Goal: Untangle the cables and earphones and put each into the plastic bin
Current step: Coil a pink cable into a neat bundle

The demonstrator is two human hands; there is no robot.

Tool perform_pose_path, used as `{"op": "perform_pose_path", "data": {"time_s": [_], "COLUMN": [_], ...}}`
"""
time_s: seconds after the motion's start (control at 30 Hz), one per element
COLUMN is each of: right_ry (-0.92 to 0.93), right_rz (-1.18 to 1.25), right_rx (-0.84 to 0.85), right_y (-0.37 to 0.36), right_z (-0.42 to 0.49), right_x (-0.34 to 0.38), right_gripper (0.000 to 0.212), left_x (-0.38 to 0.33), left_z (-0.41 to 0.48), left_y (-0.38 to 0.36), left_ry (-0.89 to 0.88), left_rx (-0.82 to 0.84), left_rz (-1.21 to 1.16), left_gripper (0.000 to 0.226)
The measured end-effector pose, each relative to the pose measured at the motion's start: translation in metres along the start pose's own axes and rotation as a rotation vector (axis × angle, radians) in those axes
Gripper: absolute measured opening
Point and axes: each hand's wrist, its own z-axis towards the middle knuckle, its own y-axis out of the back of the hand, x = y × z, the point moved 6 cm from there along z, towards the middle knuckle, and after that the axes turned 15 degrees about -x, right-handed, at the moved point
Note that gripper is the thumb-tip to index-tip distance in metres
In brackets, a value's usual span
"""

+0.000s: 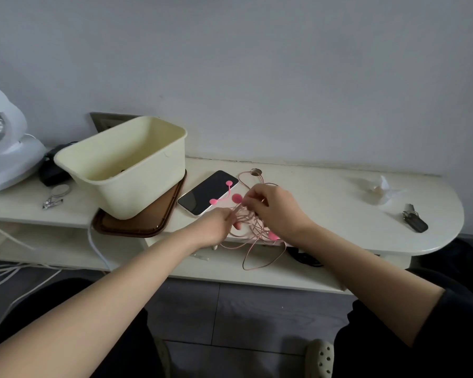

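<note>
A tangle of thin pale pink cables [253, 236] lies on the white table [325, 186], with one loop hanging over the front edge. My left hand [219, 222] pinches strands at the left of the tangle. My right hand [273, 205] pinches strands just above it, fingers curled. Bright pink round cable ties [228, 190] lie partly on a phone; another pink disc [273, 236] shows under my right wrist. The cream plastic bin [159, 170] stands to the left, tilted on a brown tray [137, 227]; something small and dark shows inside it.
A dark-screened phone [202, 193] lies between bin and tangle. Keys [415, 221] and crumpled clear wrap [380, 190] sit at the right end. Nail clippers [51, 201], a black adapter [51, 173] and a white fan [3, 148] are at left. White cords [96, 246] hang below.
</note>
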Motion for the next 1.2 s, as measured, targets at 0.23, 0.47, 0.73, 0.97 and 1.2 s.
{"op": "perform_pose_path", "data": {"time_s": [0.23,0.47,0.73,0.97,1.2], "right_ry": [-0.063,0.044,0.034,0.085,0.217], "right_rz": [-0.129,-0.092,-0.16,-0.551,-0.678], "right_rx": [-0.02,-0.192,-0.091,0.017,0.0], "right_y": [0.002,0.014,-0.019,-0.031,-0.03], "right_z": [0.011,0.011,0.002,-0.009,-0.003], "right_x": [-0.032,-0.013,-0.007,-0.012,-0.012], "right_gripper": [0.014,0.018,0.019,0.025,0.007], "left_x": [-0.013,0.003,-0.003,0.002,0.008], "left_z": [-0.006,0.004,0.004,0.007,0.014], "left_y": [-0.005,-0.005,-0.011,-0.014,-0.02], "left_ry": [-0.137,-0.132,-0.214,-0.218,-0.114], "left_rx": [0.069,0.027,0.002,-0.064,-0.036], "left_rz": [0.128,0.306,0.403,0.403,0.189], "left_gripper": [0.02,0.019,0.017,0.018,0.018]}}
